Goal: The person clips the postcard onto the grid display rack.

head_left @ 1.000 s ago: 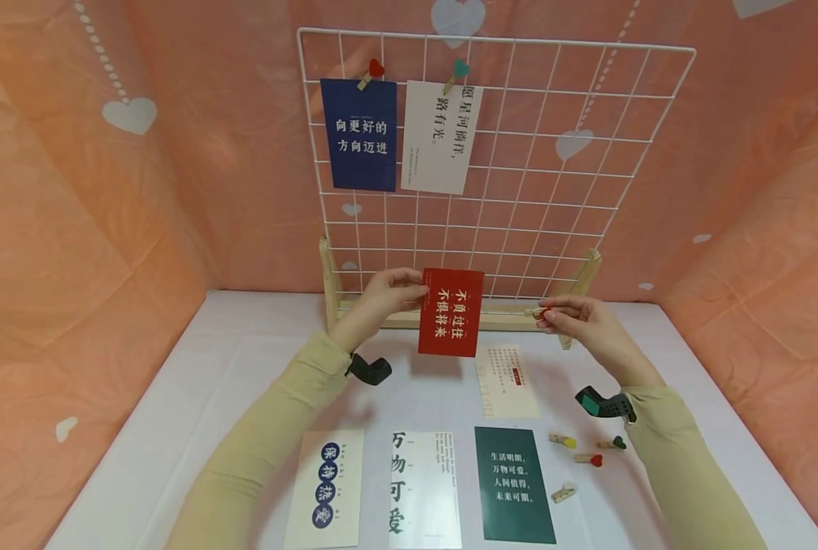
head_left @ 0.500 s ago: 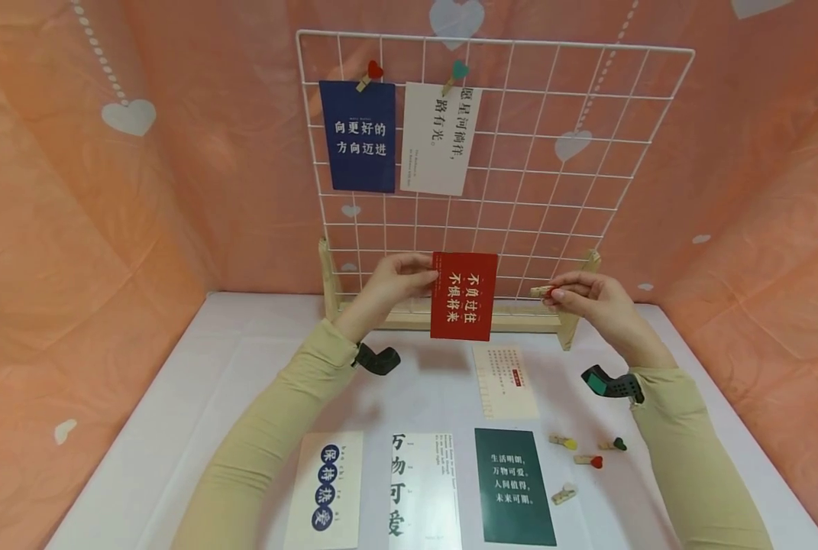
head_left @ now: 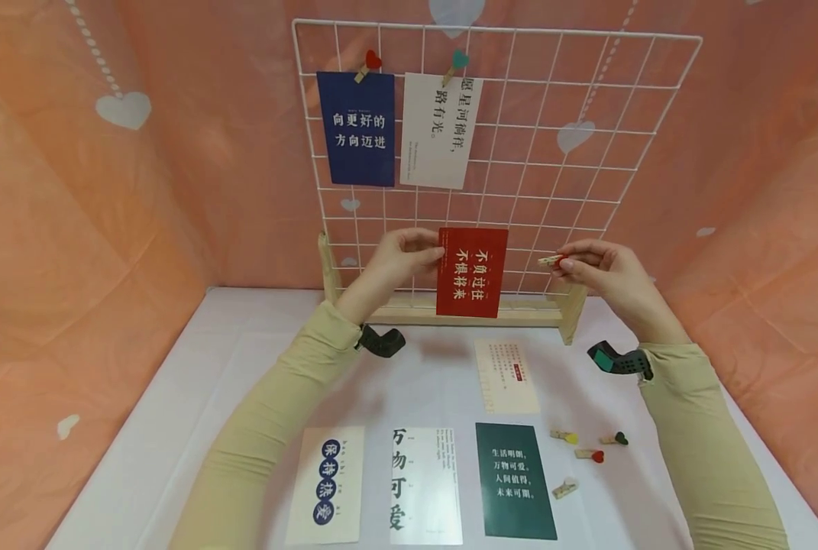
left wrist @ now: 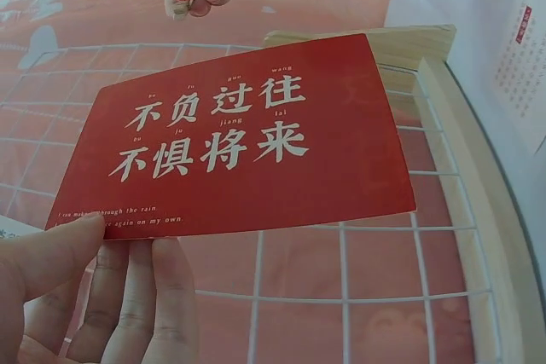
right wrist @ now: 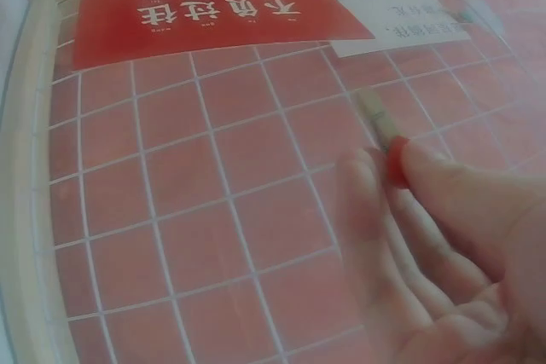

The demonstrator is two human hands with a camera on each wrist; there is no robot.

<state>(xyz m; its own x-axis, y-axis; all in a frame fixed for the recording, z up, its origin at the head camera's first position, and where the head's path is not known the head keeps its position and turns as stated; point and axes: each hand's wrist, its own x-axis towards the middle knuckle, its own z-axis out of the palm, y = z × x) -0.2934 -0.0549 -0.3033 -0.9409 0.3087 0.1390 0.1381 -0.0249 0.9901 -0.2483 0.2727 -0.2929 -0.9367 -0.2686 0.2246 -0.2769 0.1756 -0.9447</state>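
Note:
A red card [head_left: 472, 273] with white lettering is pinched at its left edge by my left hand [head_left: 403, 263], thumb on the printed face and fingers behind in the left wrist view. It is held up in front of the lower part of the white wire grid [head_left: 518, 164]. To the right of the card, my right hand [head_left: 604, 271] pinches a small wooden clothespin [right wrist: 377, 117] with a red heart between thumb and fingers. The bare wooden end of the clothespin points left, toward the card. High on the grid, a blue card [head_left: 357, 164] and a white card [head_left: 432, 164] hang from heart clothespins.
The grid stands in a wooden base [head_left: 409, 315] at the table's back. On the white table [head_left: 244, 367] lie a cream card [head_left: 505, 397], a blue-dotted card [head_left: 302, 489], a white card [head_left: 429, 527], a green card [head_left: 515, 519] and several clothespins [head_left: 565, 489].
Both hands have risen and shifted right, the left carrying the red card and the right the clothespin, up in front of the grid. The cards on the table stay where they were.

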